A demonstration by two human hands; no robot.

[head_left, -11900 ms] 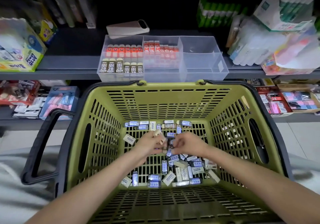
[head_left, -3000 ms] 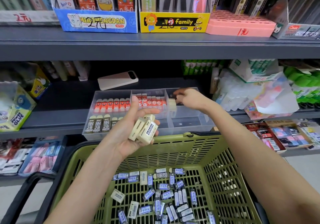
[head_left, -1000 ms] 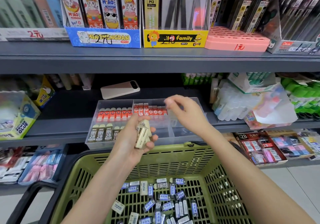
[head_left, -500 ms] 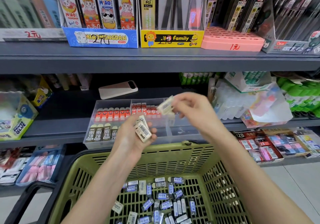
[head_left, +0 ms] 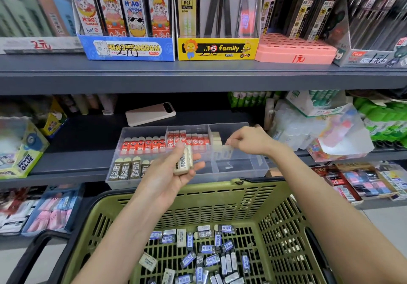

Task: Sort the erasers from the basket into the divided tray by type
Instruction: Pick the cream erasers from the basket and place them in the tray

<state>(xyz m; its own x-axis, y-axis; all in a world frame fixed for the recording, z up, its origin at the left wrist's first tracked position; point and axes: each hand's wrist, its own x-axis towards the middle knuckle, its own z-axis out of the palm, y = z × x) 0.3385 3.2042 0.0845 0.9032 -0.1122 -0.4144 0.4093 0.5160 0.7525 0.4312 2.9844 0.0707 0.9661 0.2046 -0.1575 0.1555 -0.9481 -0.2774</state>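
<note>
left hand (head_left: pixel 170 177) grips cream erasers (head_left: pixel 183 162) in palm | right hand (head_left: pixel 250 140) over tray (head_left: pixel 242 171) right compartment, apparently pinching a blurred eraser (head_left: pixel 226 150)

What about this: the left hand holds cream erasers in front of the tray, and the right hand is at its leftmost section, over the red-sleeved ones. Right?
One slip. The head view shows the right hand at the divided tray's right-hand section, beside the stacked cream erasers, not the leftmost. The left hand does hold barcoded cream erasers in front of the tray.

basket (head_left: pixel 220 198) cut off below, 2B erasers (head_left: pixel 124 170) partly behind left hand (head_left: pixel 168 179)
</note>
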